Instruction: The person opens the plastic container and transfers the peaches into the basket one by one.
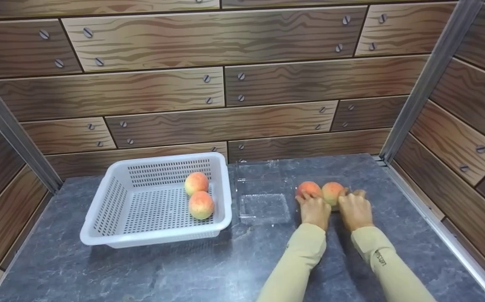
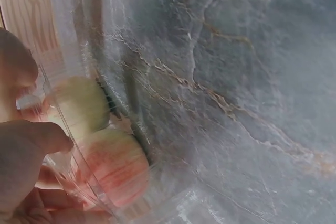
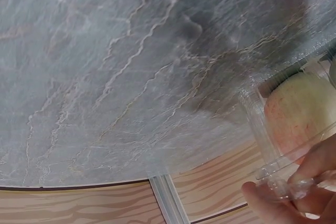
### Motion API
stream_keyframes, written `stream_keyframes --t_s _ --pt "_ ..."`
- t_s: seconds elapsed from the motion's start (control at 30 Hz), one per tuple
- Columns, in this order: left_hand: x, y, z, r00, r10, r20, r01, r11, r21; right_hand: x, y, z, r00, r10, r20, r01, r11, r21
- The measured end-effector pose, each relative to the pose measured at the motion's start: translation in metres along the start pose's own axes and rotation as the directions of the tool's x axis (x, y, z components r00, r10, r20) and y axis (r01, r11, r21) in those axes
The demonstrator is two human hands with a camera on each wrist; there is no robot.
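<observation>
Two peaches, a redder one (image 1: 309,188) and a yellower one (image 1: 332,192), sit side by side in a clear plastic box (image 3: 261,129) at the right of the table. My left hand (image 1: 316,212) grips the box's near left edge, thumb and fingers around the plastic in the left wrist view. At the near right corner, my right hand (image 1: 355,211) pinches the clear rim between thumb and finger. The lower part of the box is mostly hidden behind both hands in the head view.
A second clear plastic box (image 1: 263,219) stands to the left, its lid raised at the back. Beyond it is a white perforated basket (image 1: 156,238) with two more peaches (image 1: 201,205) at its right side. Wood-patterned walls (image 1: 267,121) border the grey marbled table (image 1: 175,272).
</observation>
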State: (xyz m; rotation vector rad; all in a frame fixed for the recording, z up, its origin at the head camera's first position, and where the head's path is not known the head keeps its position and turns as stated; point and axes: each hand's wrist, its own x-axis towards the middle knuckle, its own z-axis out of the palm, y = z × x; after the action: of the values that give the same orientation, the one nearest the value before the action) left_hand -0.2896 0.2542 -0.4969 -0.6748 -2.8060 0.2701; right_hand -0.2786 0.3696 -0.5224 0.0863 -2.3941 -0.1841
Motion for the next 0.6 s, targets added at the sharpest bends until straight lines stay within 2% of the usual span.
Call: stream_keyframes --t_s 0.47,0.6 --pt "0.0007 0.0053 -0.003 0.997 0.022 0.071 -0.025 0.999 0.041 0.0003 0.0004 -0.0015 1.0 0.0 0.001 0.0 1.0 -0.002" --pt "0.0015 0.0052 -0.0032 0.995 0.022 0.1 -0.027 0.999 0.045 0.0004 0.001 -0.001 1.0 -0.001 0.024 0.0 1.0 0.006"
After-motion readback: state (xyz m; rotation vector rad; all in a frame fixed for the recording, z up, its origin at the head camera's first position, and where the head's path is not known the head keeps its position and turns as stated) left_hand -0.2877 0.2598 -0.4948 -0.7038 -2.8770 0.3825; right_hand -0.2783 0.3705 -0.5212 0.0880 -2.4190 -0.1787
